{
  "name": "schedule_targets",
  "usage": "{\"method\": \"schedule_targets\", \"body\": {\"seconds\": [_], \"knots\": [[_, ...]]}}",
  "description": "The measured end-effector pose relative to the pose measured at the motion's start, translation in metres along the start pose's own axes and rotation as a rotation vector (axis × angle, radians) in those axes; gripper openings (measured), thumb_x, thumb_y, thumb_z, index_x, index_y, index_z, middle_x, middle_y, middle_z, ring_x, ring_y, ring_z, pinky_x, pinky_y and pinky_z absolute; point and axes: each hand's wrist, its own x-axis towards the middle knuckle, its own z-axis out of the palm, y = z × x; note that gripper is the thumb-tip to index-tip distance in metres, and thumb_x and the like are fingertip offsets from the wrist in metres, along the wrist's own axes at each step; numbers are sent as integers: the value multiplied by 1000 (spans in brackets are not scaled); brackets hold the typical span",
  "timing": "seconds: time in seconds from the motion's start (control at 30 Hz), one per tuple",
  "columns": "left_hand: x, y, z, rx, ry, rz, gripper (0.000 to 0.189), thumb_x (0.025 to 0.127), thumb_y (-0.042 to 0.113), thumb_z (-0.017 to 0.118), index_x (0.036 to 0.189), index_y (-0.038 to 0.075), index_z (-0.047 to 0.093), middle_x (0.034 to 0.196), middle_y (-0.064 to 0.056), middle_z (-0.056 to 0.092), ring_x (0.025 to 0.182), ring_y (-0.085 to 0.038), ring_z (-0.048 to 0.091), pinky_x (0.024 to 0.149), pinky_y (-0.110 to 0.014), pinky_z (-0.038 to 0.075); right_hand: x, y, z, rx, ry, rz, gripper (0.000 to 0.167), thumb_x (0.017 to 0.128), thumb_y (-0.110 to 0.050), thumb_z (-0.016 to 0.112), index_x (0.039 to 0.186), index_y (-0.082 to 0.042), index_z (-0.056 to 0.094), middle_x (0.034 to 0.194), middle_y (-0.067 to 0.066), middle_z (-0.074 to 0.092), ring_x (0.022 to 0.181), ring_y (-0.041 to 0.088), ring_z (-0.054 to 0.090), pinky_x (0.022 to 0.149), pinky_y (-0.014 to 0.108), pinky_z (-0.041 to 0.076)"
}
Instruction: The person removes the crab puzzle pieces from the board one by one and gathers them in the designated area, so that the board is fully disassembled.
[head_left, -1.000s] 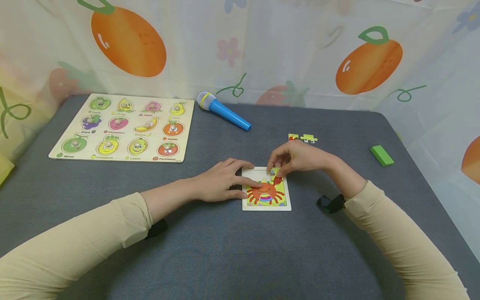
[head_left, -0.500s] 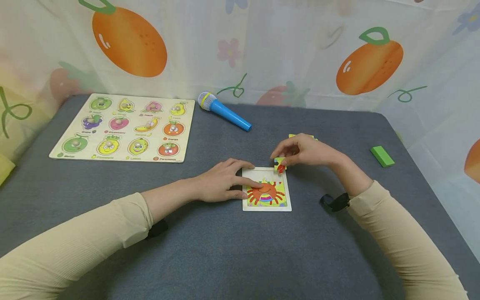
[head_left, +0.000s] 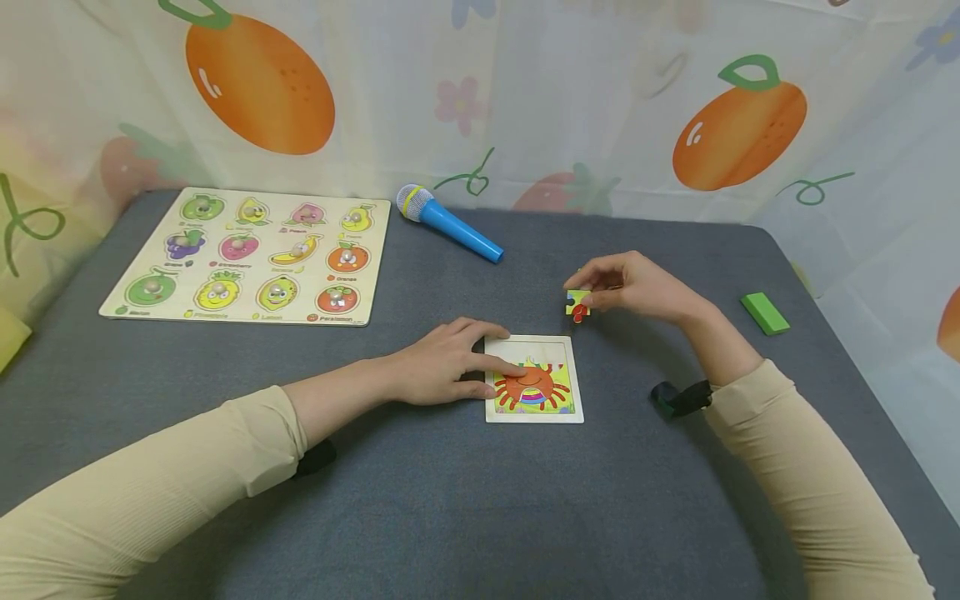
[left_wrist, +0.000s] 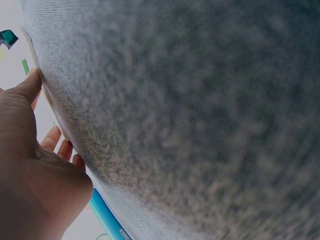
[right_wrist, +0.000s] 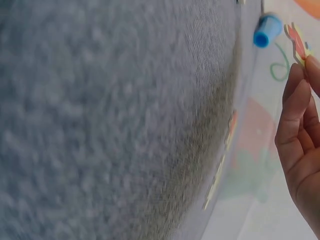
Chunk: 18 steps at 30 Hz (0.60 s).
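Observation:
A small crab jigsaw puzzle [head_left: 534, 392] in a pale frame lies flat on the table, its lower part filled and its top part bare. My left hand [head_left: 441, 364] rests on its left side with fingers spread, one reaching over the crab. In the left wrist view, fingertips [left_wrist: 33, 80] touch the frame's edge. Up and right of the puzzle, my right hand [head_left: 633, 287] pinches a yellow-and-red puzzle piece [head_left: 577, 306] above the table. The right wrist view shows two loose puzzle pieces [right_wrist: 216, 182] on the cloth; the hand hides them in the head view.
A fruit peg puzzle board [head_left: 247, 257] lies at the back left. Beside it is a blue toy microphone [head_left: 459, 231]. A green block [head_left: 764, 313] sits near the right edge of the grey-covered table [head_left: 480, 508]. A fruit-printed curtain [head_left: 570, 100] hangs behind.
My right hand has lifted the claw piece off the puzzle's top right corner and carried it up and to the right. The left hand has stayed in place.

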Motion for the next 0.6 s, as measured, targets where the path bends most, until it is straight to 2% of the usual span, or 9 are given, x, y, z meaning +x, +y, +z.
{"method": "schedule_targets", "body": {"seconds": [0.17,0.33,0.5,0.6], "knots": [[0,0,1,-3,6,2,44,99,39,57,141,43,50,158,-5,34,144,-30,31,115,-55,30,-4,5,-9,60,91,39,23,93,-5,65,114,1,67,100,2,67,87,13,66,81,27,57],[-1,0,1,0,5,2,44,99,39,57,142,44,50,159,-4,34,144,-30,31,114,-55,30,-9,11,-18,67,188,82,23,93,-13,68,113,-1,66,89,-1,64,84,15,66,80,31,58],[-1,0,1,1,14,10,43,99,39,57,141,43,50,158,-5,34,144,-30,31,114,-55,31,-13,21,-27,74,269,110,26,95,-16,66,117,-2,65,88,-3,62,81,15,69,77,33,59],[-1,0,1,2,21,17,43,99,38,58,141,43,51,158,-5,35,143,-30,32,113,-55,31,-16,28,-32,95,304,121,29,96,-15,64,121,0,62,90,-3,60,79,9,68,75,33,60]]}}
